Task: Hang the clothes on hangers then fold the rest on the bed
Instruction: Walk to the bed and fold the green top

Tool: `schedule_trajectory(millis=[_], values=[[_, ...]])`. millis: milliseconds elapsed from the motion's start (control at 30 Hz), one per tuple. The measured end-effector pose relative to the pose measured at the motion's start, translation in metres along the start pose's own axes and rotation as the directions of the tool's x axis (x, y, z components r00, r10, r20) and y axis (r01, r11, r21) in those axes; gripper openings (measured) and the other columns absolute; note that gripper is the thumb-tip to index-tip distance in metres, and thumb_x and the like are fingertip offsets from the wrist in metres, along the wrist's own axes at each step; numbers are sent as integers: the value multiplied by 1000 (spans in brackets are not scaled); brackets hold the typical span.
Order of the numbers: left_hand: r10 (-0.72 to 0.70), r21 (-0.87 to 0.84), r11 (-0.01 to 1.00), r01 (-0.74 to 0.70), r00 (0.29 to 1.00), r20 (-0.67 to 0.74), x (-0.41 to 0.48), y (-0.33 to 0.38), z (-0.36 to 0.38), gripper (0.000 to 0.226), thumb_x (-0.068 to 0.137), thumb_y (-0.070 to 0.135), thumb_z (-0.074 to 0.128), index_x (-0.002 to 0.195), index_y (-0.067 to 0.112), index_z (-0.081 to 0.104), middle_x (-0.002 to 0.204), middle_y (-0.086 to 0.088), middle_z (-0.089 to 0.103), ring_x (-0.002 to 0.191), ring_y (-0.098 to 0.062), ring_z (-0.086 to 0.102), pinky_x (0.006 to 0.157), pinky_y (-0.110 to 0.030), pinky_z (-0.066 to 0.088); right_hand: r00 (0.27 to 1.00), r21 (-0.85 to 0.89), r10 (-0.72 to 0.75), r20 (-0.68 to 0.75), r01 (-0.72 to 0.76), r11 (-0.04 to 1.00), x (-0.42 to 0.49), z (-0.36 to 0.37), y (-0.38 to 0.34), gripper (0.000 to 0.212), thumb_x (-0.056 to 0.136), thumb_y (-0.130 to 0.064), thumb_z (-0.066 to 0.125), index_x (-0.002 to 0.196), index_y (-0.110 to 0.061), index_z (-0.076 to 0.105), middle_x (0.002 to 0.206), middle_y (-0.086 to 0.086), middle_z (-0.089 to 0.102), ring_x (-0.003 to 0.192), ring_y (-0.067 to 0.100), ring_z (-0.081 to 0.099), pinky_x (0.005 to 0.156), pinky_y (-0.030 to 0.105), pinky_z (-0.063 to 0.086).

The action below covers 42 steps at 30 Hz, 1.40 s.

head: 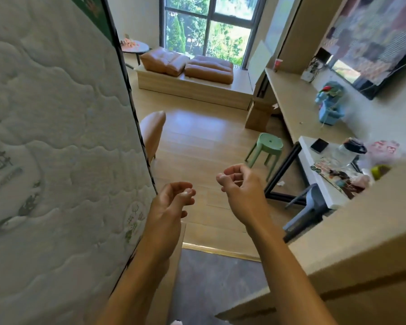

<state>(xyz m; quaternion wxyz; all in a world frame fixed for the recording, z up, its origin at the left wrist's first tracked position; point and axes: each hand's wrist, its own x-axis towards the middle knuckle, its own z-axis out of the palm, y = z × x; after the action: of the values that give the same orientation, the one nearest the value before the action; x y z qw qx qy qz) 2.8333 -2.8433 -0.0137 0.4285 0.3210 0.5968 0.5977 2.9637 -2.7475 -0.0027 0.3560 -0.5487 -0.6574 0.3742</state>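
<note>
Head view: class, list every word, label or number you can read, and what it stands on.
No text is readable enough to quote.
Dark characters on the mattress: too blurred.
Green characters in its round emblem: too blurred.
Red print on the pink bag: too blurred.

A green stool [266,145] stands on the wood floor [197,137] near a long counter [298,106]; two brown cushions [209,70] lie on a low platform [192,87] under the window [227,38]. A grey chair [307,212] stands nearby.
</note>
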Motion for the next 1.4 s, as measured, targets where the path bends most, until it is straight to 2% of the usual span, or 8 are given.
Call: schedule_trajectory(millis=[100,267,567,700,933,1133,1267,1400], values=[[-22,-4,1000,22,999,-23,43,-1,-5,26,88,43,59,106,27,66,102,7,73,98,-7,68,88,-30,52,999,16,36,18,-36,999,62,37,-1,21,96,-39,63,107,-21,60,97,-2,66,91,15,66,79,32,57],[-55,27,998,58,993,-106,95,1,-10,13,99,29,55,107,29,66,105,10,71,105,-8,64,85,-23,46,996,119,78,53,-83,989,143,94,-14,23,97,-39,63,109,-19,61,99,-1,67,91,16,67,75,29,54],[-89,8,995,95,956,-281,173,22,-5,16,97,40,60,106,28,66,105,10,71,106,-10,63,85,-23,48,985,278,-14,174,-36,960,246,135,-43,7,100,-29,59,98,-24,62,97,3,70,85,14,70,79,33,55],[-102,-50,995,92,947,-306,232,21,21,10,100,26,56,102,26,65,102,7,71,103,-11,64,78,-20,46,967,273,-64,248,-7,962,309,148,-34,7,100,-29,60,93,-27,62,93,0,71,85,13,70,80,33,57],[-151,-52,988,142,931,-333,399,13,89,17,90,38,66,100,25,65,97,6,72,100,-15,66,76,-23,46,950,237,-32,311,-45,971,468,142,32,8,100,-28,60,96,-23,64,92,1,70,87,14,70,79,30,54],[-175,-99,984,148,897,-406,550,34,167,15,100,31,52,105,27,66,100,7,73,101,-11,67,93,-33,51,947,224,-28,321,-47,973,626,87,57,8,100,-25,60,93,-23,64,87,2,70,83,14,69,78,30,56],[-149,-86,988,127,922,-358,637,59,220,17,103,31,51,108,24,65,104,4,73,103,-14,68,100,-40,52,944,210,-48,328,-24,977,704,55,63,7,99,-26,61,96,-21,66,87,1,71,81,13,70,72,24,51],[-102,-58,994,90,960,-259,702,73,260,18,103,32,51,111,24,65,105,5,74,103,-13,69,102,-41,52,951,230,-35,307,-39,972,763,44,70,9,99,-26,61,96,-19,66,88,2,71,82,15,70,76,31,56]])
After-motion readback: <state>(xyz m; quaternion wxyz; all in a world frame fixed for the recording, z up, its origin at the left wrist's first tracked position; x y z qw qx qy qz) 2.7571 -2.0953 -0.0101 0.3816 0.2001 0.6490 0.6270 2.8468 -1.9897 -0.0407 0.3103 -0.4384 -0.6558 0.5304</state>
